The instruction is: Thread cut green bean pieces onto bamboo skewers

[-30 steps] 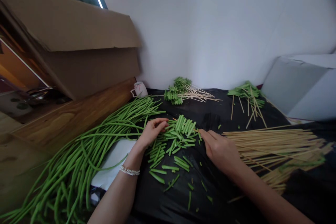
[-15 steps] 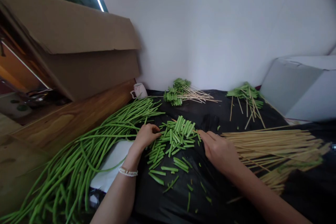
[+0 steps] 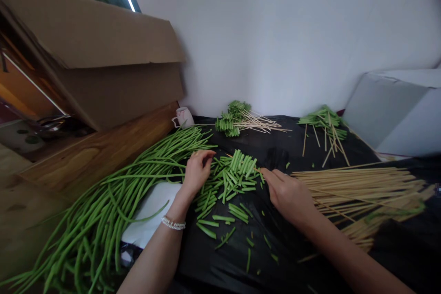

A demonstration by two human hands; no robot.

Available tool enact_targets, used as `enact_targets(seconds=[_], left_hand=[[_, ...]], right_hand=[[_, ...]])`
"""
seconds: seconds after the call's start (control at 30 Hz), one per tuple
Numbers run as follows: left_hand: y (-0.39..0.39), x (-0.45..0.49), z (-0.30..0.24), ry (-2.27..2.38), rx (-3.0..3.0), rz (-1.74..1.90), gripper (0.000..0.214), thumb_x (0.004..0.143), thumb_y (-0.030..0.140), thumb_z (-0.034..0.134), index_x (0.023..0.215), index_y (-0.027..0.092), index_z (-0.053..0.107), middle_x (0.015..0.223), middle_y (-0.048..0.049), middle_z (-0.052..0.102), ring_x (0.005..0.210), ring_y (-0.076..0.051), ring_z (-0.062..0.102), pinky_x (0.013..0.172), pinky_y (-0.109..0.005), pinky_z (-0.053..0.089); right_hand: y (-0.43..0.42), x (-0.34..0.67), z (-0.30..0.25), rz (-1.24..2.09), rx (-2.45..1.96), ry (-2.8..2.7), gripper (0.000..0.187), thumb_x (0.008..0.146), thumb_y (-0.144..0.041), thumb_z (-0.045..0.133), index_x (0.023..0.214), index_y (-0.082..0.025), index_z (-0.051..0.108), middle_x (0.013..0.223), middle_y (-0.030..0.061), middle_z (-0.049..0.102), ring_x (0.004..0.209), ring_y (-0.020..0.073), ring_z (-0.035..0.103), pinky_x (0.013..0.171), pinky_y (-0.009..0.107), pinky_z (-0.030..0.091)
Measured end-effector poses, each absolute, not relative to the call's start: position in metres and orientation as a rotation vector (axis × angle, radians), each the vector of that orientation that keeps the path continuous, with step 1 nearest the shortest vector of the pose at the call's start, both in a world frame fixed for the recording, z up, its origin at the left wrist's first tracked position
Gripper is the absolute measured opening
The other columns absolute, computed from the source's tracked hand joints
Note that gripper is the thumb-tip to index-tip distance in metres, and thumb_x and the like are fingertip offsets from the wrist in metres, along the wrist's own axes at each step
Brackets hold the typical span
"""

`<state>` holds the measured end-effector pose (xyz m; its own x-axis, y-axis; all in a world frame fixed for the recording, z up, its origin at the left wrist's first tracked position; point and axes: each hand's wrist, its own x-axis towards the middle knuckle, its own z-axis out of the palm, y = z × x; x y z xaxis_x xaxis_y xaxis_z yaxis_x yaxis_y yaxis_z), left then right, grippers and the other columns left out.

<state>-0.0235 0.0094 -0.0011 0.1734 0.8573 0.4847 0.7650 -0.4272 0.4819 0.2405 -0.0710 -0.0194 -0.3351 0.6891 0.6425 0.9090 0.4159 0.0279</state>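
My right hand (image 3: 287, 193) is closed on the near end of a wooden skewer (image 3: 259, 169). A row of cut green bean pieces (image 3: 243, 163) sits threaded side by side on that skewer, and its tip (image 3: 228, 155) shows at the upper left. My left hand (image 3: 199, 170), with a beaded bracelet at the wrist, hovers left of the tip. Its index finger and thumb reach forward with a gap between them, and no piece shows there. Beneath lies a loose pile of cut bean pieces (image 3: 208, 200) on black plastic sheeting (image 3: 220, 266).
Long whole beans (image 3: 103, 211) spread across the left over a white sheet (image 3: 151, 211). Bare skewers (image 3: 361, 188) lie right. Filled skewers (image 3: 234, 119) and another bunch (image 3: 324, 124) rest behind, near a mug (image 3: 184, 117). A cardboard box (image 3: 120, 50) and white box (image 3: 396, 110) flank them.
My left hand has lifted off the loose pieces and moved up and away toward the skewer's tip, its fingers straightening. The right hand keeps hold of the skewer in nearly the same place.
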Motion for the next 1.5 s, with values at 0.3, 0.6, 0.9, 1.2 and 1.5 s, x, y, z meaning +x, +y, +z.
enact_targets(seconds=[0.3,0.6,0.9,1.2,1.5], left_hand=[[-0.002,-0.007,-0.005,1.296,2.54,0.652,0.033,0.072,0.01,0.055,0.097,0.024,0.073,0.096,-0.0049,0.069,0.097,-0.024,0.054,0.089,-0.036,0.04],[-0.005,-0.007,0.001,1.269,2.564,0.53,0.015,0.071,0.022,0.065,0.085,0.022,0.071,0.086,-0.0047,0.064,0.091,-0.023,0.052,0.083,-0.034,0.039],[0.002,-0.009,-0.005,1.328,2.089,0.881,0.013,0.069,0.03,0.073,0.077,0.02,0.071,0.08,-0.0038,0.07,0.079,-0.02,0.059,0.077,-0.032,0.043],[0.006,-0.004,-0.007,1.159,1.275,1.246,0.037,0.064,0.038,0.079,0.093,0.015,0.074,0.086,-0.0063,0.074,0.08,-0.017,0.065,0.077,-0.029,0.048],[0.005,-0.004,-0.006,0.968,0.989,1.231,0.035,0.062,0.032,0.083,0.091,0.016,0.074,0.084,-0.0045,0.072,0.075,-0.011,0.063,0.073,-0.024,0.049]], right_hand=[[-0.07,0.241,-0.018,-0.542,-1.385,-2.097,0.032,0.089,-0.012,0.041,0.111,-0.018,0.064,0.078,0.0022,0.066,0.062,0.011,0.056,0.054,0.025,0.033],[-0.069,0.242,-0.018,-0.558,-1.336,-2.083,0.033,0.089,-0.012,0.039,0.109,-0.017,0.064,0.077,0.0019,0.065,0.061,0.0108,0.056,0.054,0.025,0.033],[-0.069,0.243,-0.019,-0.523,-1.347,-2.077,0.034,0.088,-0.011,0.04,0.112,-0.015,0.064,0.08,0.004,0.065,0.065,0.0114,0.058,0.056,0.024,0.037],[-0.072,0.241,-0.018,-0.54,-1.299,-2.085,0.031,0.09,-0.013,0.041,0.112,-0.015,0.064,0.076,0.0019,0.064,0.062,0.0116,0.057,0.055,0.025,0.035],[-0.072,0.238,-0.02,-0.509,-1.303,-2.098,0.034,0.089,-0.011,0.04,0.112,-0.016,0.064,0.077,0.0022,0.065,0.064,0.011,0.058,0.056,0.025,0.036]])
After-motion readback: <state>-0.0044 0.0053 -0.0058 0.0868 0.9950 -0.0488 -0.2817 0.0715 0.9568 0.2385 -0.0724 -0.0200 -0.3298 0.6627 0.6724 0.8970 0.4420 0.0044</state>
